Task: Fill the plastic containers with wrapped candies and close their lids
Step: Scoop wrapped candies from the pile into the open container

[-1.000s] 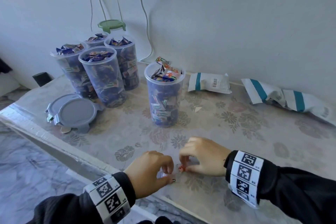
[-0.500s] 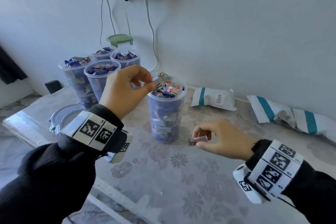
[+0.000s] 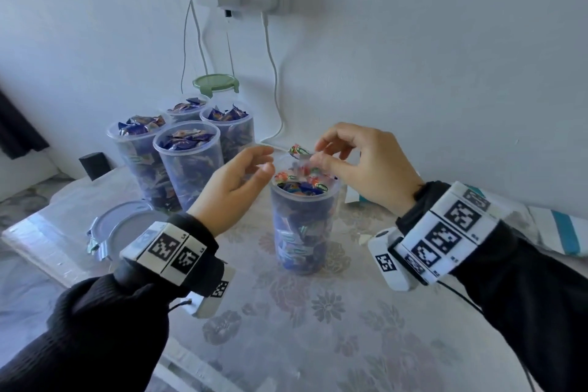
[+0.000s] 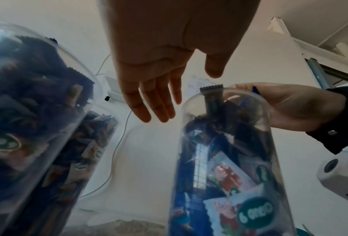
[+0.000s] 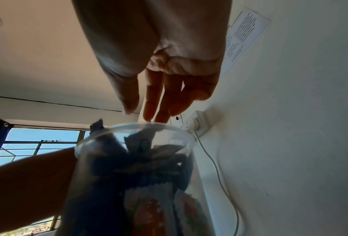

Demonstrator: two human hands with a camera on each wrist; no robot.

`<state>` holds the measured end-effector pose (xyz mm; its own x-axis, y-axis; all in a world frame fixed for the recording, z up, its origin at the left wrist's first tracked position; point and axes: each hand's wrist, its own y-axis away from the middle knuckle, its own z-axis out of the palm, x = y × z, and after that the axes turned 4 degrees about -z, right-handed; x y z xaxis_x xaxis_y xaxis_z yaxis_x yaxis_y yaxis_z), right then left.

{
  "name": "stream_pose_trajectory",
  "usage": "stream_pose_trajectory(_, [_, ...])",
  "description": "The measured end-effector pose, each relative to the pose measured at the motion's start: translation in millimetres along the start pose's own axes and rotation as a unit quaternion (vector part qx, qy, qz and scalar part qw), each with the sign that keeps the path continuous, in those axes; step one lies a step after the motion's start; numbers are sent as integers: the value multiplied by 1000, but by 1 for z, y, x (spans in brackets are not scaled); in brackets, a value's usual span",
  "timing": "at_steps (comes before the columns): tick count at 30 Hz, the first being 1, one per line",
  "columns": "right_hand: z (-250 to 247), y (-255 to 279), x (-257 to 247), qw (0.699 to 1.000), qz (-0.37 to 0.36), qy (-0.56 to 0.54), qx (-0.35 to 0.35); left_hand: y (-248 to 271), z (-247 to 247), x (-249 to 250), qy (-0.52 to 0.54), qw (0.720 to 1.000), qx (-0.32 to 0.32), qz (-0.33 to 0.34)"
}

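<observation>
A: Where's my right hand?

B: Over the near container, on the surface. Thumb and forefinger pinch a wrapped candy right above the heaped top.

A: Left hand?

B: Beside the rim, fingers relaxed, holding nothing.

A: Handling?

B: I'd guess the candy's light and crinkly, slippery film; pinch the body, not the twisted end. The container looks thin and tall, probably tippy when poked, so steady its wall. Lids lie off to the left, and four other filled containers stand uncapped.
</observation>
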<state>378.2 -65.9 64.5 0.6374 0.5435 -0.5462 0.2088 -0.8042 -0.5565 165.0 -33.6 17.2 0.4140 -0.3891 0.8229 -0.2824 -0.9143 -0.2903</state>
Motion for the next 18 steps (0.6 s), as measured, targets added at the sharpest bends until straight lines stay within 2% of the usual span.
stream_pose_trajectory(2, [7, -8, -1, 1000, -9, 10, -22, -4, -4, -5, -17, 999, -26, 6])
stream_pose_trajectory(7, [16, -16, -1, 988, 29, 40, -145, -13, -12, -7, -1, 998, -56, -4])
stream_pose_trajectory(11, [17, -19, -8, 988, 34, 57, -140, -22, -19, -15, 29, 993, -114, 5])
stream_pose_trajectory(14, [16, -23, -13, 984, 50, 62, -159, -28, -23, -20, 0, 982, -183, 49])
stream_pose_trajectory(18, [14, -27, -14, 975, 95, 68, -190, -36, -21, -22, -6, 977, -200, 73])
